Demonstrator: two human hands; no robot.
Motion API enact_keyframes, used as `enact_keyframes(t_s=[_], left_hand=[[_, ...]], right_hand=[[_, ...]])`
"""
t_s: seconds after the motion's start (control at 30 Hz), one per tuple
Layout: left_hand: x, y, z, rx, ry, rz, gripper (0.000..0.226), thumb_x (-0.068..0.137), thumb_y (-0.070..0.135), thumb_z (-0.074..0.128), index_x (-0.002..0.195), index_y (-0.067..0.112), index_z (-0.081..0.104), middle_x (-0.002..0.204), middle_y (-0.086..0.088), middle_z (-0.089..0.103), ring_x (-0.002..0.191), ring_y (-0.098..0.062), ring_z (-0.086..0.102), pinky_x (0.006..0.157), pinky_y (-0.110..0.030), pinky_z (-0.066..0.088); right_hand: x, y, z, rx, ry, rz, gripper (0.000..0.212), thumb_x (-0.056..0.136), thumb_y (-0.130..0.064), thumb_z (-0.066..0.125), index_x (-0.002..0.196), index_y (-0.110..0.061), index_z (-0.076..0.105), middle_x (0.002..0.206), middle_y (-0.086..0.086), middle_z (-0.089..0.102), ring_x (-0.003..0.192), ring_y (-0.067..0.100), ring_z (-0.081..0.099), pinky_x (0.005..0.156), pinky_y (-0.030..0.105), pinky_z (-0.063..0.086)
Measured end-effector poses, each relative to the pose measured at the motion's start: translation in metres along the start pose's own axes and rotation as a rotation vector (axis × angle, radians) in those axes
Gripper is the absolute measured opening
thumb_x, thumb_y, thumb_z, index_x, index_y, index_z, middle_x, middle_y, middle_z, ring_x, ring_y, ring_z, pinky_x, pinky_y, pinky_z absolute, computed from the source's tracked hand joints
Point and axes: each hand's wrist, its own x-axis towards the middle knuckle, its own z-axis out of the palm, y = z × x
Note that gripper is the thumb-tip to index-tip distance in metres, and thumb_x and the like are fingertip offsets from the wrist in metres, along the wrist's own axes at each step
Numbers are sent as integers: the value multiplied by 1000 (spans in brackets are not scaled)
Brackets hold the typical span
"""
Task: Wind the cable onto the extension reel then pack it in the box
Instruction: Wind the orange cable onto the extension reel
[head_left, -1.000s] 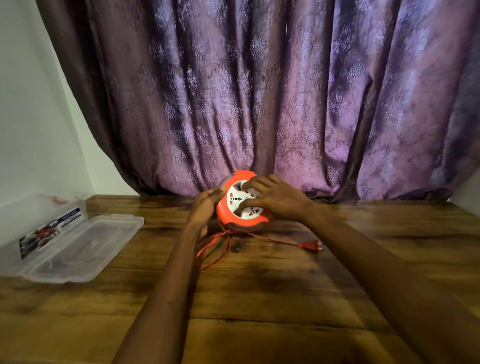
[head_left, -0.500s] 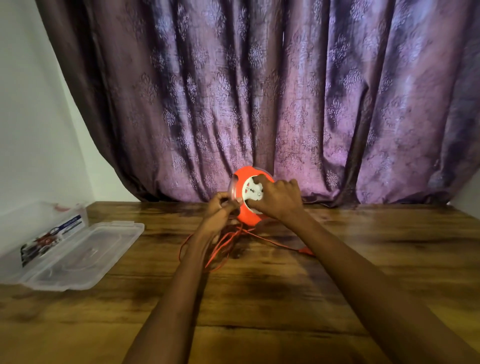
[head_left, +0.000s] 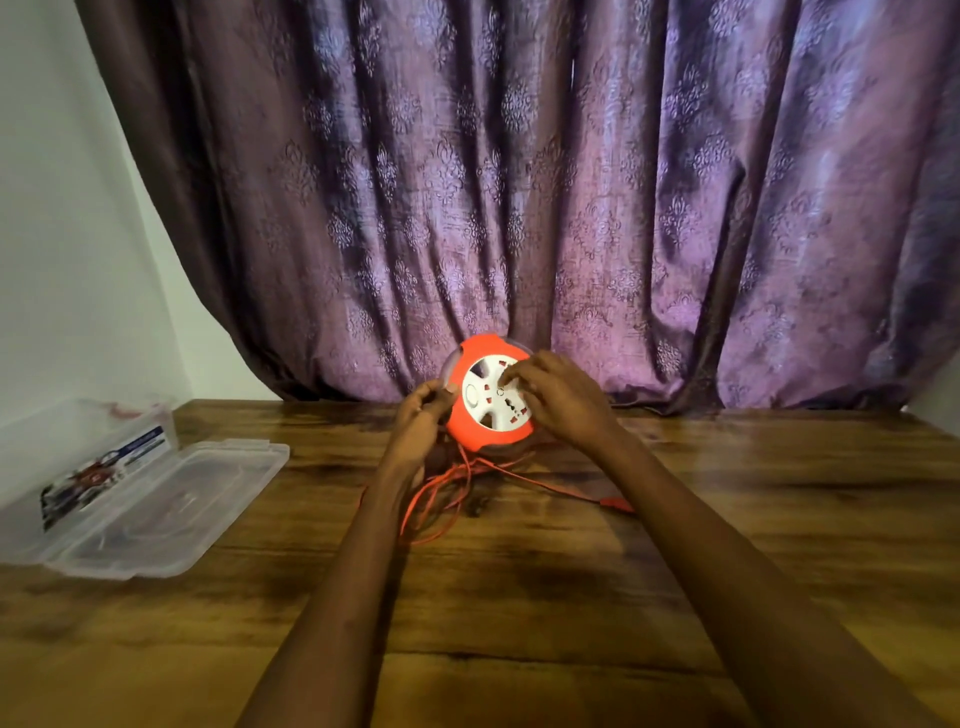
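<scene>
Round orange plastic extension reel with a white socket face (head_left: 488, 397), held tilted up above the dark wooden surface (head_left: 571, 582), in front of a purple patterned curtain (head_left: 519, 182). Left hand (head_left: 423, 421) closed around the reel's left rim; right hand (head_left: 558, 397) spread over the socket face, fingers (head_left: 511, 371) pressed to it. Loose thin orange cable (head_left: 441, 493) looped on the surface below the reel, its orange plug (head_left: 615, 504) lying to the right. Open clear plastic box with a printed label (head_left: 130, 493), well apart at far left.
</scene>
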Motion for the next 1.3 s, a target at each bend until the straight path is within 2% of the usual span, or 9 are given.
enact_keyframes(t_s=[0.23, 0.43, 0.6, 0.77, 0.83, 0.93, 1.1, 1.2, 1.3], left_hand=[[0, 2, -6, 45, -53, 2, 10, 97, 19, 60, 97, 14, 68, 82, -7, 71, 64, -13, 60, 56, -24, 50], [-3, -2, -3, 112, -111, 17, 10, 97, 20, 60, 93, 14, 68, 79, -8, 63, 59, -13, 51, 52, -25, 44], [-3, -4, 7, 67, -113, 0, 15, 95, 8, 61, 85, 18, 57, 61, 1, 56, 42, -4, 46, 38, -17, 39], [-9, -5, 14, 37, -122, 52, 15, 92, 5, 65, 101, 12, 56, 88, -18, 61, 77, -25, 56, 74, -44, 49], [-9, -4, 13, 40, -114, 56, 14, 92, 5, 65, 100, 11, 56, 85, -17, 60, 75, -24, 54, 73, -44, 47], [-10, -4, 13, 9, -88, 36, 11, 92, 5, 64, 92, 13, 57, 78, -12, 58, 68, -20, 51, 68, -36, 44], [-10, 0, 5, -78, -75, -39, 13, 94, 9, 62, 86, 17, 56, 83, -15, 49, 69, -20, 47, 66, -34, 43], [-12, 1, 3, -103, -84, -57, 14, 94, 10, 62, 83, 17, 58, 69, -4, 60, 54, -13, 56, 51, -27, 52], [-12, 3, 0, -109, -122, -106, 9, 94, 13, 63, 86, 16, 61, 69, -6, 63, 51, -13, 59, 49, -28, 55]], right_hand=[[-4, -1, -22, -478, -233, -478, 42, 93, -29, 56, 130, -48, 57, 149, 3, 48, 136, 28, 45, 97, 42, 41], [-1, -1, -24, -627, -225, -610, 39, 97, -30, 48, 128, -53, 56, 144, 4, 53, 136, 30, 45, 106, 45, 36], [8, -4, -19, -631, -220, -183, 64, 81, -59, 63, 141, -45, 47, 115, 5, 70, 115, 30, 53, 96, 44, 32], [14, -26, 0, -57, -104, 621, 79, 65, -77, 62, 128, -29, 57, 114, 11, 71, 109, 32, 66, 93, 40, 47], [17, -27, 1, 229, -157, 822, 79, 62, -80, 61, 111, -18, 68, 97, 6, 77, 98, 28, 71, 91, 41, 55], [12, -22, 5, 400, -179, 808, 68, 68, -82, 58, 84, -18, 71, 63, 0, 74, 73, 21, 74, 81, 42, 60], [1, 2, 15, 298, 201, 659, 42, 79, -54, 75, 111, -31, 59, 110, 2, 68, 103, 25, 64, 84, 35, 50], [-1, 15, 13, 762, 67, 670, 59, 88, -27, 77, 136, -6, 51, 113, 4, 63, 92, 9, 64, 74, 21, 53], [-8, 22, 12, 1006, -76, 732, 44, 89, -30, 74, 124, -4, 64, 105, 12, 76, 69, 9, 70, 50, 23, 55]])
